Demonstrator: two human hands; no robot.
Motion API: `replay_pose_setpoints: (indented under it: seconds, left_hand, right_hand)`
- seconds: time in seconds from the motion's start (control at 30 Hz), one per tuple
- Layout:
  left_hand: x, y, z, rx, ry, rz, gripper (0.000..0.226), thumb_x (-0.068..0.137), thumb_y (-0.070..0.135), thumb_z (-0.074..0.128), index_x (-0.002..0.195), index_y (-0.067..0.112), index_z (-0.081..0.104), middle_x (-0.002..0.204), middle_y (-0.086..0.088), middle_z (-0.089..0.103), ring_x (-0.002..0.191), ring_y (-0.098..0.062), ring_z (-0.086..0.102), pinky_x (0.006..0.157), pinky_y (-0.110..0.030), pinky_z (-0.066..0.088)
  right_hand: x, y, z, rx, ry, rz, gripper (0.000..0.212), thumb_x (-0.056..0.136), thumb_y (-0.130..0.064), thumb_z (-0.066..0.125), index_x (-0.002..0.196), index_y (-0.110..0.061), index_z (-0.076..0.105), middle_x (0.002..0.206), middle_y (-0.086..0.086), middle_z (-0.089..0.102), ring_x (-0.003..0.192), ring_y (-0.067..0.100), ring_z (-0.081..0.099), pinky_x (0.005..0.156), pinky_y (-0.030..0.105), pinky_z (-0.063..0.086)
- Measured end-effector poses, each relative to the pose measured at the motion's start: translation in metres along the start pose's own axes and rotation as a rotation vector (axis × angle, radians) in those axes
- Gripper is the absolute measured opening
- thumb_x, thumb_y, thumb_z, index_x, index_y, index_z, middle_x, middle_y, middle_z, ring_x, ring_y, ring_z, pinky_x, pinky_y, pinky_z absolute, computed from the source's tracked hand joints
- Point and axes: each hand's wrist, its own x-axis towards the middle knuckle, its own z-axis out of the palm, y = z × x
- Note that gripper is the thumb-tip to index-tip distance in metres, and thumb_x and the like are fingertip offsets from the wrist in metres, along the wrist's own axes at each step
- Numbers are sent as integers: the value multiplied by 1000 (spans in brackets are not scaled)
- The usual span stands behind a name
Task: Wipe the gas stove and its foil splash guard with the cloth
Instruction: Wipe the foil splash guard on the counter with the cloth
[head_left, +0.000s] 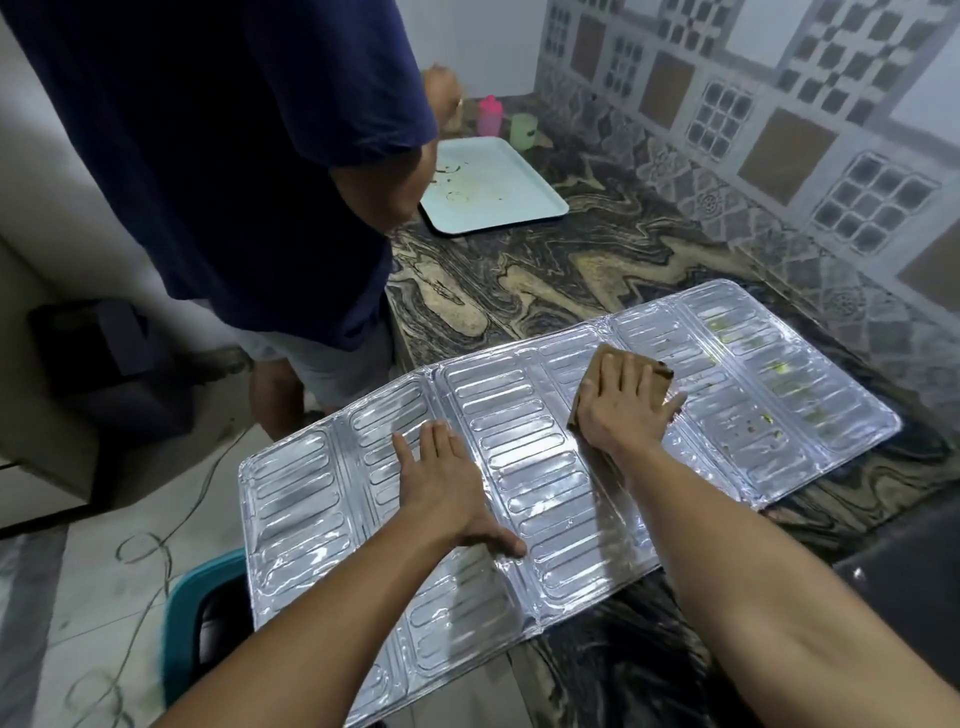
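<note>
The foil splash guard (519, 467) lies unfolded and flat on the marbled counter (545, 270), its left panels hanging past the counter's edge. My left hand (447, 483) presses flat on a middle-left panel, fingers spread. My right hand (626, 405) presses a folded brown cloth (636, 371) onto a panel right of centre. Greenish and brown stains show on the far right panels (763, 384). A dark stove corner (904, 566) sits at the right edge.
Another person in a dark blue shirt (234, 156) stands at the counter's left end. Behind them lie a pale blue tray (493, 187), a pink cup (490, 115) and a green cup (523, 130). A teal bin (192, 613) and cables are on the floor.
</note>
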Motion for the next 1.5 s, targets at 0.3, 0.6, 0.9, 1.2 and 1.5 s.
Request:
replay_pose_setpoints:
  seconds: [0.3, 0.6, 0.9, 1.2, 1.5]
  left_hand:
    - [6, -1, 4, 8, 7, 9, 166, 34, 100, 47, 150, -5, -7, 159, -25, -10, 148, -40, -10, 112, -68, -5]
    - [0, -1, -2, 50, 7, 27, 161, 41, 99, 46, 150, -7, -7, 159, -27, -9, 148, -40, -9, 113, -66, -3]
    - [2, -3, -10, 78, 6, 54, 139, 52, 94, 49, 151, 2, 20, 159, -27, 0, 148, -42, -2, 113, -68, 2]
    - [1, 2, -13, 53, 96, 27, 129, 59, 87, 55, 153, 8, 15, 160, -25, -4, 147, -43, -8, 109, -72, -1]
    - [-2, -12, -13, 173, 17, 143, 122, 58, 80, 65, 151, 12, 23, 162, -18, 4, 148, -41, -9, 111, -71, -2]
  right_hand:
    - [-74, 27, 6, -27, 8, 260, 70, 96, -55, 8, 153, -16, 2, 161, 11, -2, 147, 35, -5, 113, 62, -7]
    - [-144, 11, 16, -70, 6, 287, 82, 95, -57, 18, 150, 2, 4, 156, 31, 2, 143, 49, -2, 115, 54, -3]
    - [-220, -11, 25, -158, 64, 36, 74, 86, -48, 27, 140, 1, 42, 141, 33, 41, 129, 52, 40, 108, 57, 31]
    - [-270, 1, 35, 114, 29, -503, 48, 77, -16, 61, 125, -15, 57, 137, 13, 56, 128, 37, 50, 109, 53, 31]
    - [-241, 15, -27, 803, 87, -108, 23, 93, -20, 47, 110, -22, 62, 101, -3, 65, 97, 14, 58, 83, 27, 42]
